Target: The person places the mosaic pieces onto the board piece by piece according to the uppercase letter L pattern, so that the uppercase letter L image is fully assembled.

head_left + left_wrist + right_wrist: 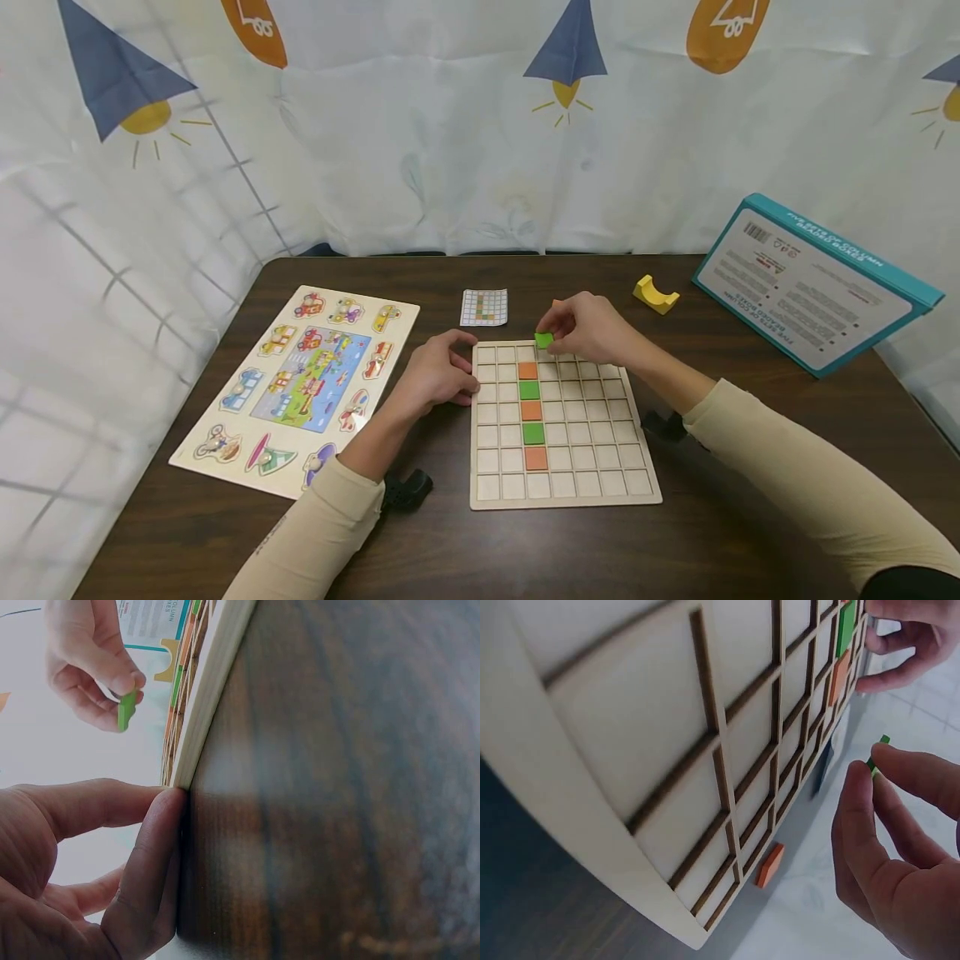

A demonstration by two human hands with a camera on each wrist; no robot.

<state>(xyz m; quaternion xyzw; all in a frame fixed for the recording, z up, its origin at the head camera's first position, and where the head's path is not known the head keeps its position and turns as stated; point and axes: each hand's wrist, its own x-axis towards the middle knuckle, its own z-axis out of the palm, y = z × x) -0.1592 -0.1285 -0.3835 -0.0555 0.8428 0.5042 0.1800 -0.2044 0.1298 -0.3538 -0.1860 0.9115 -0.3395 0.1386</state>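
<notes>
A wooden grid board [600, 433] lies on the table, with orange tiles [528, 371] and green tiles [529, 390] alternating down one column. My right hand [588, 327] pinches a green square tile [543, 340] between thumb and fingers, just over the board's far edge. That tile is seen edge-on in the left wrist view [126, 712], raised above the board. With thumb and index fingertips, my left hand [438, 371] touches the board's left edge near the far corner. Beyond the board, an orange tile [771, 865] is mostly hidden by my right hand in the head view.
Behind the board lies a small card [483, 307] printed with a coloured grid. A vehicle peg puzzle [247, 442] is at the left. At the right are a yellow arched block [656, 295] and a teal-edged box [810, 283]. A printed curtain [450, 167] hangs behind the table.
</notes>
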